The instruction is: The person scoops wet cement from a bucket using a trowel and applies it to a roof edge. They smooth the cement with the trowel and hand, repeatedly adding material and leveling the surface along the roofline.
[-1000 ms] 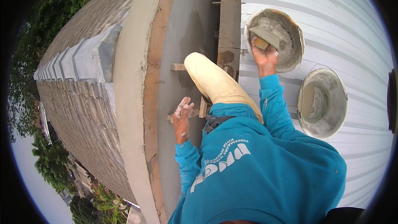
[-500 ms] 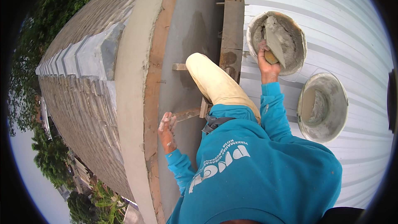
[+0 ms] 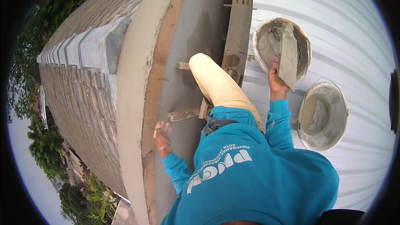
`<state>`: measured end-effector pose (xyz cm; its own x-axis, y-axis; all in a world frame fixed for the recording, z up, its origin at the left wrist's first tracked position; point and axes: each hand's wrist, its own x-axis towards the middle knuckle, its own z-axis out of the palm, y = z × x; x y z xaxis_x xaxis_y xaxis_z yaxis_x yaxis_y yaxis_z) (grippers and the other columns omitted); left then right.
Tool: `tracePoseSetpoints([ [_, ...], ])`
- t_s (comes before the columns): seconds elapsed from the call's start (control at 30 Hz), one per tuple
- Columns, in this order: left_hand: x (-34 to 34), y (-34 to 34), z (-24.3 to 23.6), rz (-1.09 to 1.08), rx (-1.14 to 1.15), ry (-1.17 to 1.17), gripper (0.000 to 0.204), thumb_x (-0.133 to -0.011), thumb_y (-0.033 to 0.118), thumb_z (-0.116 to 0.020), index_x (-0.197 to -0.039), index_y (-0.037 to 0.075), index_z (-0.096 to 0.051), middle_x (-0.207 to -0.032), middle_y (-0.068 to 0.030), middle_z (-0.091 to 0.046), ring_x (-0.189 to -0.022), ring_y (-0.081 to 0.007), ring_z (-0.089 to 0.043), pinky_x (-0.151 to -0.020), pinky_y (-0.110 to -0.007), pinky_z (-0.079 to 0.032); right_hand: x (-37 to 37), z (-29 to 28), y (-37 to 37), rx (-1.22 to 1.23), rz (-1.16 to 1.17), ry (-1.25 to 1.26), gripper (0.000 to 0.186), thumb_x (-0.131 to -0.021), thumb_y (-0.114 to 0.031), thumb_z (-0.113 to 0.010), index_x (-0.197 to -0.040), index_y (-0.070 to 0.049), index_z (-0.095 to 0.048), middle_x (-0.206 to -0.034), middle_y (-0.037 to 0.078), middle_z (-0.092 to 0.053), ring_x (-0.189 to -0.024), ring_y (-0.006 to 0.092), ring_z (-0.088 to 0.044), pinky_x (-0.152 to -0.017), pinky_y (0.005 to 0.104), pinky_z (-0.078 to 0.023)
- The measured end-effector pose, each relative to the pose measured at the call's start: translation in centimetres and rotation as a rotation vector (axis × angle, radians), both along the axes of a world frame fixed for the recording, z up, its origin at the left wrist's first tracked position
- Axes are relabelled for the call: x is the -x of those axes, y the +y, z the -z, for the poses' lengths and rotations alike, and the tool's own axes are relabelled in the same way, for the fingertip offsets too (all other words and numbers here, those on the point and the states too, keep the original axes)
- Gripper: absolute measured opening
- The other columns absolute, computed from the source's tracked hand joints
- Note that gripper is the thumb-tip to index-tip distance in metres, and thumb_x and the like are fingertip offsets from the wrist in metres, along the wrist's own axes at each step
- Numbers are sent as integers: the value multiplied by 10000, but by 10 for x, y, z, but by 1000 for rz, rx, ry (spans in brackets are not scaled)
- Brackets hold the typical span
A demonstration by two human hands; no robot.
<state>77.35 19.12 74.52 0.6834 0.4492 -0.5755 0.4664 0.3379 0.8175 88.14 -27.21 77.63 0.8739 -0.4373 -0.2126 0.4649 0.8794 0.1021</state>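
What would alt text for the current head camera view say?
A person's right hand holds a flat trowel over a bucket of grey mortar. The left hand is open and empty near a wall's brown edge; a second bucket stands on the pale ribbed sheeting.

White ribbed metal roofing [image 3: 368,104] spreads in daylight — along its left edge runs a grey ledge [image 3: 238,35], then a grey wall [image 3: 181,37] with a dark patch [image 3: 203,33]. Beyond lie a pale cement band [image 3: 135,83], a brown tiled roof [image 3: 79,116], green trees [image 3: 45,146] — and pale sky [image 3: 26,171].
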Motion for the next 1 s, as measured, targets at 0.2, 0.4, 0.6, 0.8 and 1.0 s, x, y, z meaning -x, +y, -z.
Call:
tracePoseSetpoints([
  [0.2, 12, 22, 10, -269, 45, 9, 579, -1009, 210, -445, -1469, -68, -229, -1479, -228, -365, -1259, -374, -511, -1047, -445, -459, 20, 36, -25, 3, -182, -198, 290, -906, -134, -559, -1169, -14, -537, -985, 126, -513, -770, 166, -440, -507, 210, -373],
  [0.4, 22, 33, 3, -474, 159, -90, 614, -995, 155, -439, -1484, -74, -147, -1533, -283, -203, -1317, -410, -433, -1078, -464, -435, 19, 18, -23, 229, -109, 149, 205, -886, -98, -577, -1070, -21, -529, -895, 81, -444, -730, 144, -402, -476, 214, -330],
  [0.6, 20, 48, 7, -597, 280, -194, 655, -951, 82, -448, -1459, -131, -95, -1538, -307, -140, -1372, -434, -336, -1116, -499, -384, 14, 35, -40, 68, -239, -190, 230, -900, -112, -557, -1108, -20, -526, -900, 75, -439, -737, 155, -405, -496, 219, -335],
  [0.8, 22, 48, 10, -817, 438, -359, 692, -875, -19, -456, -1453, -133, -93, -1551, -287, -105, -1416, -436, -241, -1149, -537, -321, -18, 10, -14, 364, -348, -173, 324, -918, -176, -558, -1203, -24, -524, -1019, 117, -523, -824, 184, -469, -567, 228, -411],
  [1.0, 23, 46, 8, -983, 608, -525, 733, -817, -57, -485, -1448, -122, -116, -1539, -277, -139, -1416, -453, -222, -1150, -558, -310, -112, 11, 54, 643, -444, 93, 459, -944, -292, -559, -1313, -24, -506, -1141, 223, -598, -917, 267, -618, -644, 258, -543],
])
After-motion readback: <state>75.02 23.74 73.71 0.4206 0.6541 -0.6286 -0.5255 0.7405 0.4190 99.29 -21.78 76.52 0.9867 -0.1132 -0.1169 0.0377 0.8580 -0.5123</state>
